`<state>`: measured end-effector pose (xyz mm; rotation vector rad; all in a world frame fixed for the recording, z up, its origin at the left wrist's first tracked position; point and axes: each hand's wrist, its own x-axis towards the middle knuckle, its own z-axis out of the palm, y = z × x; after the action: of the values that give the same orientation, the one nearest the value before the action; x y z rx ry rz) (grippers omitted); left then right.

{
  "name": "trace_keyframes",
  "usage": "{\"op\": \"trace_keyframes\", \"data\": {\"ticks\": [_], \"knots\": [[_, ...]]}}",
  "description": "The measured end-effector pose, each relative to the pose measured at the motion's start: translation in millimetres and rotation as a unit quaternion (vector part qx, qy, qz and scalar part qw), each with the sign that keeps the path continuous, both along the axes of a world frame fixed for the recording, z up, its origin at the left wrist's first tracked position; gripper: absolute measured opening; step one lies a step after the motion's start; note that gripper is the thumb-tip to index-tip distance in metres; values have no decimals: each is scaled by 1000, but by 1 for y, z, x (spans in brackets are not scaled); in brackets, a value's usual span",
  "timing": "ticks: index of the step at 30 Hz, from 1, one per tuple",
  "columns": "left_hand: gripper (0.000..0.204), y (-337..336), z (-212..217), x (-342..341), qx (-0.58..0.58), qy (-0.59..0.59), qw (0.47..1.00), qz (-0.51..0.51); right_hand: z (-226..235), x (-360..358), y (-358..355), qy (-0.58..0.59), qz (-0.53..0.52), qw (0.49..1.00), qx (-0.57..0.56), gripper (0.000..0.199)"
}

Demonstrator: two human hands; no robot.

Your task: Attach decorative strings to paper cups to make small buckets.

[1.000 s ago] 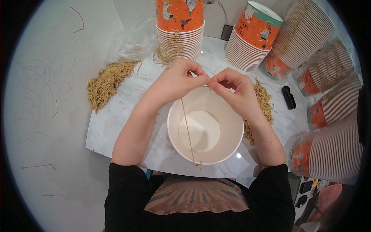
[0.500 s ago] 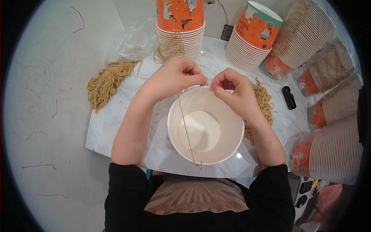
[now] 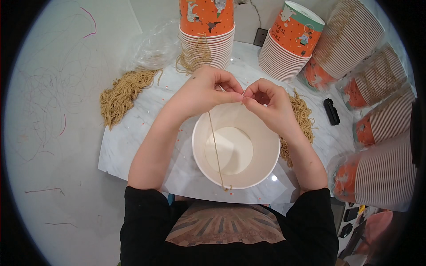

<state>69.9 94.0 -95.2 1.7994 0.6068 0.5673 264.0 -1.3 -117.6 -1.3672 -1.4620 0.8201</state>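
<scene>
A white paper bucket [image 3: 262, 146] stands upright in front of me, its open top toward me. A tan cord [image 3: 214, 144] runs across its mouth from the near rim, where a small knotted end shows, up to my left hand [image 3: 208, 88]. At the far rim, my left hand's thumb and fingers are pinched together. My right hand [image 3: 271, 104] pinches too, its fingertips meeting those of the left. Between the fingertips the cord's end is mostly hidden.
Cut tan cords lie in a bundle [image 3: 126, 93] at the left and another [image 3: 301, 117] by my right forearm. Orange-printed bucket stacks [image 3: 206, 44] [image 3: 284, 57] stand at the back. Bagged stacks [image 3: 384, 173] line the right. A black clip-like object [image 3: 331, 111] lies on the marbled table [image 3: 120, 153].
My left hand has shifted slightly right, bringing its fingertips against the right hand's. The cord's upper part has swung a little right with it. My right hand has hardly moved.
</scene>
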Motion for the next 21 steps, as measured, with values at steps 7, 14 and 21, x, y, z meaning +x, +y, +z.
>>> {"op": "trace_keyframes", "data": {"ticks": [7,14,21], "knots": [[11,7,4,-8,12,43,999,-2,3,2,0,-19,2,1000,5,11],[13,7,8,-11,-19,22,1000,-3,8,3,-2,-36,12,999,7,10],[17,4,8,-9,-62,-26,997,-30,7,-1,-2,1,55,998,26,17]]}}
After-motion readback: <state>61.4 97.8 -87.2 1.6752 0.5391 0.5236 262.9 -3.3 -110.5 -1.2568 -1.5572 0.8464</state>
